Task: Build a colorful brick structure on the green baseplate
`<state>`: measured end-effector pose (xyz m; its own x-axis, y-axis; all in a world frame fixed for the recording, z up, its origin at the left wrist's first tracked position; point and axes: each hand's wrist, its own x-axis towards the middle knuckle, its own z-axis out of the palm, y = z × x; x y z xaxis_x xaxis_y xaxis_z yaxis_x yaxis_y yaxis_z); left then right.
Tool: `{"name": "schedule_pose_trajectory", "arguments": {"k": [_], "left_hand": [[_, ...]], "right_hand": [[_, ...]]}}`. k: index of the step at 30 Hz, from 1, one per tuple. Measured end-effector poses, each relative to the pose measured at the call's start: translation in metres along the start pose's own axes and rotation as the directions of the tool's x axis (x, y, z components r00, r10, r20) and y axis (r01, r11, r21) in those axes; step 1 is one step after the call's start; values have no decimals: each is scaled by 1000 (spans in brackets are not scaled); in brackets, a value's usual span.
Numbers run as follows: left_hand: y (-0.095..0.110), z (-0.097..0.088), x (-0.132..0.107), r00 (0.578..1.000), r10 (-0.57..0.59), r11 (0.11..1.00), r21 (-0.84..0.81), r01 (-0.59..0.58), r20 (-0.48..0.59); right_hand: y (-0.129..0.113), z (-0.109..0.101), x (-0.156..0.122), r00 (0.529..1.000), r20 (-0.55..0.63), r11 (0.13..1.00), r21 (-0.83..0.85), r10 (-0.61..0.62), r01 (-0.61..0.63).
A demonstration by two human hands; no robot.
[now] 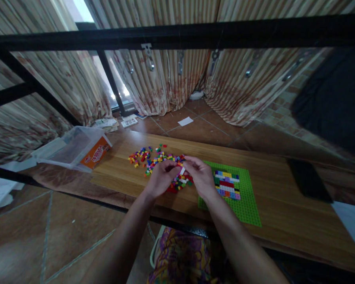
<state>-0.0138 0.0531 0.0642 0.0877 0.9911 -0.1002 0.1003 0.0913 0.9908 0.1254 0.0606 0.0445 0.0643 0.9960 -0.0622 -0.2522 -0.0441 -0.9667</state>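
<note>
A small white building brick (182, 170) shows between the fingertips of my two hands, above a loose pile of coloured building bricks (159, 159). My left hand (162, 178) is closed, its thumb and fingers pinched at the brick's left side. From the right, my right hand (200, 175) pinches at the same brick with thumb and forefinger. Beside my right hand lies a green baseplate (250, 197), partly under my wrist. On it is a block of bricks (227, 184) laid in rows of white, red, blue, yellow and other colours.
A clear plastic box (73, 148) with an orange label lies at the table's left end. On the right of the wooden table (278, 209) are a dark flat object (309, 179) and white paper (350, 221). A black metal bar (177, 35) crosses above, with hooks below it.
</note>
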Motion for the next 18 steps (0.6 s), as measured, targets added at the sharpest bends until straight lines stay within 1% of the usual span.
{"name": "schedule_pose_trajectory", "arguments": {"k": [3, 5, 7, 9, 11, 13, 14, 16, 18], "left_hand": [[2, 6, -9, 991, -79, 993, -92, 70, -104], [2, 11, -14, 988, -101, 989, -124, 86, -120], [1, 15, -18, 987, -96, 990, -114, 82, -127], [0, 19, -20, 982, -44, 998, -42, 37, -186], [0, 23, -22, 964, 62, 995, 88, -40, -260], [0, 26, -24, 943, 159, 973, 210, -99, -293], [0, 27, -24, 937, 188, 962, 248, -114, -295], [-2, 28, -25, 933, 203, 953, 278, -119, -296], [-5, 28, -25, 937, 191, 958, 263, -114, -291]], "right_hand": [[-1, 2, -11, 997, -33, 998, 14, 65, -64], [-1, 4, -17, 996, -5, 996, -6, 88, -88], [-3, 5, -20, 997, 19, 997, -29, 76, -76], [-6, 8, -23, 999, 23, 997, -55, 47, -46], [-9, 10, -26, 999, 23, 997, -80, 25, -23], [-10, 12, -29, 999, 33, 997, -72, 34, -31], [-11, 13, -32, 998, 44, 998, -44, 51, -49], [-11, 15, -36, 993, 66, 994, 48, 99, -102], [-10, 15, -40, 985, 85, 976, 143, 151, -162]]}}
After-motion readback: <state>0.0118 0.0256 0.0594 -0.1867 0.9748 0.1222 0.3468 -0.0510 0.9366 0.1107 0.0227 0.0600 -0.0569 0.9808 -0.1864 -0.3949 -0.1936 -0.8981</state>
